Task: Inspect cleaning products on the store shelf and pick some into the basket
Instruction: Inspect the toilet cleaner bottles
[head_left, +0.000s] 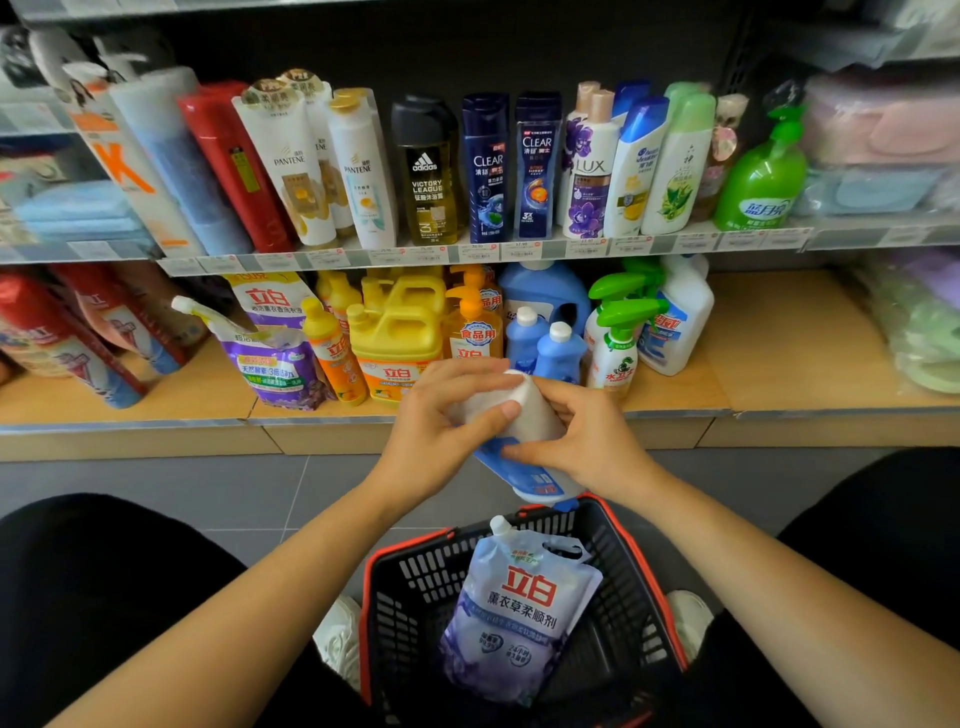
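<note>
Both hands are gripping one blue bottle (524, 475), tilted with its base down, just above the far rim of the basket (415, 587). The left hand (441, 415) is curling its fingers and thumb round the white cap (530, 410), while the right hand (587, 441) is wrapping the blue body below it.

To my eye the person is checking the bottle before dropping it in. For that to go well, the right hand should be taking the weight low on the body, so the left can be freed to turn the label up. The cap end looks smooth, so I'd not trust it alone. When lowering, it should be going in base first beside the lavender pouch (519, 608) already lying in the basket, not onto its spout.

Behind the hands the lower shelf (779, 353), a pale wood-coloured board, is carrying two matching blue bottles (545, 343), yellow jugs (400, 332) and green-triggered sprays (623, 322), packed close together. Shampoo bottles (535, 166) are lining the shelf above. The person is crouching on a grey tiled floor (156, 483), with the basket standing between their knees.
</note>
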